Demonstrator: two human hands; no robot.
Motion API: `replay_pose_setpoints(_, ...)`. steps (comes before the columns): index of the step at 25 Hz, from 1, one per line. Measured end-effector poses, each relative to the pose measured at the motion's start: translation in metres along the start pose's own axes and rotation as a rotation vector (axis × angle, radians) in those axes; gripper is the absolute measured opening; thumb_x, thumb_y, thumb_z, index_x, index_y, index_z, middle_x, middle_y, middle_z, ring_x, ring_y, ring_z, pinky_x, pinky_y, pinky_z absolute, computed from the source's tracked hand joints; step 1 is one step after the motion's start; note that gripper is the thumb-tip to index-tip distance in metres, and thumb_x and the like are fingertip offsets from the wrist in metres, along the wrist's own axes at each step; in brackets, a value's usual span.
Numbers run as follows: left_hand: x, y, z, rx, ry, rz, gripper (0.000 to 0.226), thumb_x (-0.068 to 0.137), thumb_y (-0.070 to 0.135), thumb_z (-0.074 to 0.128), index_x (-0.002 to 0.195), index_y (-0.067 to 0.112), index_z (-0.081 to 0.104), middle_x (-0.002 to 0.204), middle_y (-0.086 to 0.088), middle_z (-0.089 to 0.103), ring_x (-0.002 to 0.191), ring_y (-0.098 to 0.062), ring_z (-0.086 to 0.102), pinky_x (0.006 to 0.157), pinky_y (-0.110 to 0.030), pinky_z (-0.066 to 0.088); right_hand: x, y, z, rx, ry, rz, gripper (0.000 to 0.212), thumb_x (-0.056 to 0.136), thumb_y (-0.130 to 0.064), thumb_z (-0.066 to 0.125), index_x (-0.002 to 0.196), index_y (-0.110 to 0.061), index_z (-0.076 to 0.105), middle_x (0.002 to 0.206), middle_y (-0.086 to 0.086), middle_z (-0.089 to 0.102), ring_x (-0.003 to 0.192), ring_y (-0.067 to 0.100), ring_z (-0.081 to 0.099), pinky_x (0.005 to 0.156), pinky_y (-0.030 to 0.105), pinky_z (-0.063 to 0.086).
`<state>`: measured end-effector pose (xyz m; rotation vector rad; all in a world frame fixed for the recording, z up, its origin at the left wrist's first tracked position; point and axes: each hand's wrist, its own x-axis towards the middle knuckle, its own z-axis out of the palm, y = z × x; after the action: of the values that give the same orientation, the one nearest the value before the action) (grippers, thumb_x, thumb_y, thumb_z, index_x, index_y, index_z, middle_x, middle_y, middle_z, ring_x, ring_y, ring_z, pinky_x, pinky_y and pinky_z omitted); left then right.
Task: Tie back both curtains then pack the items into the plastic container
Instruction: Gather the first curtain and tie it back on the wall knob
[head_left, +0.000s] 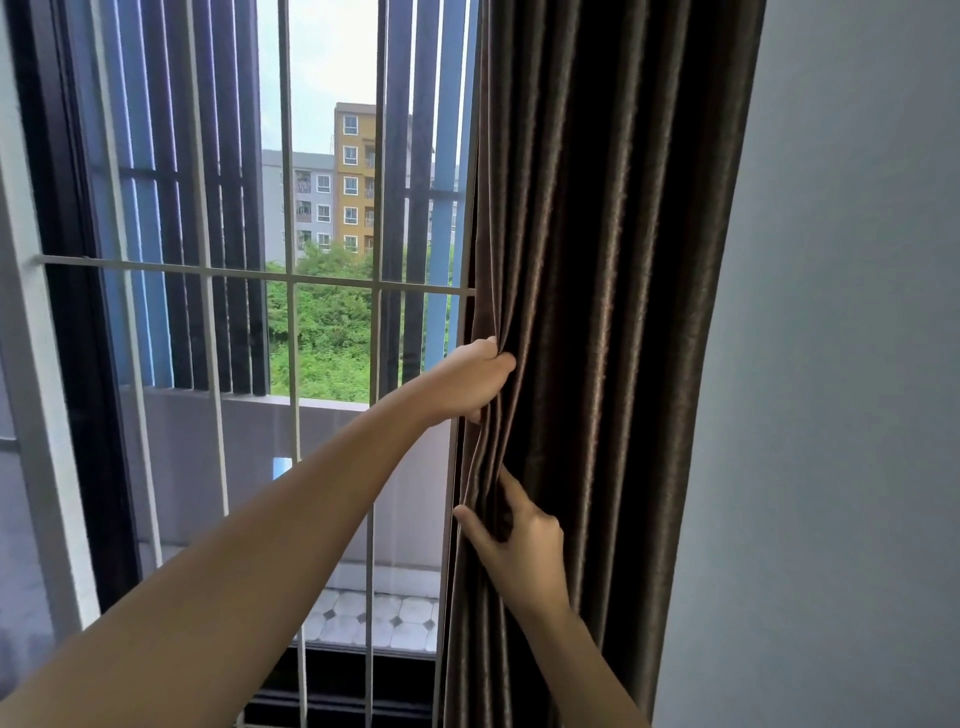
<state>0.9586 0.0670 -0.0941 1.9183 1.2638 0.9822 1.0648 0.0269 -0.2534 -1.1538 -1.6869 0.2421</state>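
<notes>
You see bright daylight through the window (322, 208); the curtain (597, 312) folds stay dark, and edges bow.

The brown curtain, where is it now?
In the head view, the brown curtain hangs right of centre, between the barred window and the grey wall, its window-side edge gripped by both hands.

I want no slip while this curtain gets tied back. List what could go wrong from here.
1. The left hand pinches only the edge folds of the brown curtain; the rest may spill loose.
2. The right hand grips with its fingertips, so the pleats could slide out.
3. No tie-back is in view; reaching for one may mean letting go.
</notes>
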Motion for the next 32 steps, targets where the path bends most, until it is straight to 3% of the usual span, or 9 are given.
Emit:
replay_pose_setpoints(6, -0.011, 0.007, 0.0, 0.097, -0.053, 0.024, 0.042, 0.083, 0.045, 0.053, 0.107, 0.01, 0.056, 0.091, -0.013, 0.062, 0.079, -0.021, 0.066, 0.068, -0.033, 0.056, -0.008, -0.003, 0.013, -0.003, 0.028, -0.02, 0.05, 0.09, -0.022, 0.06, 0.137, -0.016, 0.047, 0.117, 0.0, 0.067, 0.101, 0.004, 0.062, 0.087, -0.003, 0.035)
replay_pose_setpoints(10, -0.01, 0.005, -0.002, 0.304, 0.013, 0.06, 0.017, 0.092, 0.016, 0.045, 0.077, 0.012, 0.041, 0.065, -0.001, 0.04, 0.05, -0.012, 0.036, 0.051, -0.028, 0.038, 0.004, 0.002, -0.008, -0.159, 0.33, -0.233, 0.042, 0.082, -0.038, 0.068, 0.118, -0.016, 0.064, 0.128, 0.004, 0.059, 0.12, 0.013, 0.05, 0.1, 0.034, 0.046)
replay_pose_setpoints(15, -0.006, -0.004, 0.0, 0.286, -0.011, 0.006, 0.047, 0.093, 0.016, 0.037, 0.127, -0.015, 0.025, 0.083, -0.019, 0.06, 0.051, -0.009, 0.034, 0.053, -0.028, 0.033, 0.062, -0.023, -0.048, -0.14, 0.542, -0.049, 0.07, 0.084, -0.012, 0.066, 0.143, -0.013, 0.029, 0.148, 0.011, 0.034, 0.136, 0.024, 0.033, 0.109, 0.043, 0.039)
replay_pose_setpoints(16, -0.006, -0.003, 0.002, 0.29, -0.011, 0.007, 0.05, 0.094, 0.015, 0.037, 0.128, -0.016, 0.021, 0.074, 0.005, 0.047, 0.05, -0.008, 0.033, 0.054, -0.026, 0.033, 0.072, -0.026, -0.052, -0.131, 0.496, -0.01, 0.075, 0.085, -0.01, 0.065, 0.146, -0.013, 0.021, 0.146, 0.011, 0.038, 0.134, 0.025, 0.038, 0.108, 0.041, 0.039)
replay_pose_setpoints(17, -0.005, -0.002, 0.003, 0.292, -0.015, 0.0, 0.051, 0.094, 0.015, 0.037, 0.129, -0.017, 0.017, 0.115, -0.013, 0.04, 0.049, -0.006, 0.033, 0.054, -0.024, 0.033, 0.079, -0.028, -0.054, -0.12, 0.448, 0.035, 0.077, 0.087, -0.01, 0.063, 0.148, -0.016, 0.016, 0.141, 0.011, 0.045, 0.128, 0.025, 0.045, 0.105, 0.04, 0.042)
replay_pose_setpoints(20, -0.002, -0.002, 0.003, 0.288, -0.017, 0.007, 0.051, 0.094, 0.015, 0.036, 0.13, -0.015, 0.015, 0.119, -0.035, 0.045, 0.045, -0.001, 0.036, 0.052, -0.019, 0.033, 0.083, -0.022, -0.055, -0.173, 0.33, 0.12, 0.065, 0.091, -0.006, 0.055, 0.146, -0.018, 0.023, 0.125, 0.01, 0.059, 0.11, 0.026, 0.061, 0.093, 0.039, 0.05)
replay_pose_setpoints(25, 0.003, -0.011, -0.002, 0.255, 0.007, 0.038, 0.054, 0.094, 0.016, 0.034, 0.143, -0.002, 0.019, 0.138, -0.027, 0.041, 0.119, -0.032, 0.05, 0.094, -0.04, 0.043, 0.029, 0.009, -0.032, -0.091, 0.143, -0.039, 0.043, 0.089, -0.005, 0.058, 0.13, -0.014, 0.052, 0.108, 0.001, 0.069, 0.094, 0.012, 0.067, 0.091, 0.027, 0.052)
replay_pose_setpoints(29, 0.006, -0.013, 0.0, 0.231, -0.025, 0.032, 0.057, 0.093, 0.017, 0.033, 0.147, 0.009, 0.017, 0.072, 0.001, 0.053, 0.056, -0.003, 0.051, 0.058, -0.02, 0.037, 0.002, 0.03, -0.02, -0.003, 0.02, -0.042, 0.046, 0.088, -0.006, 0.06, 0.133, -0.014, 0.051, 0.103, -0.003, 0.069, 0.08, -0.005, 0.064, 0.084, 0.017, 0.053)
replay_pose_setpoints(32, 0.006, -0.011, 0.003, 0.219, -0.036, 0.003, 0.056, 0.094, 0.018, 0.033, 0.146, 0.005, 0.017, 0.062, 0.005, 0.04, 0.046, -0.003, 0.036, 0.051, -0.019, 0.034, 0.002, 0.031, -0.018, 0.028, -0.008, -0.025, 0.048, 0.089, -0.005, 0.059, 0.135, -0.014, 0.049, 0.107, -0.004, 0.068, 0.089, -0.005, 0.064, 0.088, 0.012, 0.049)
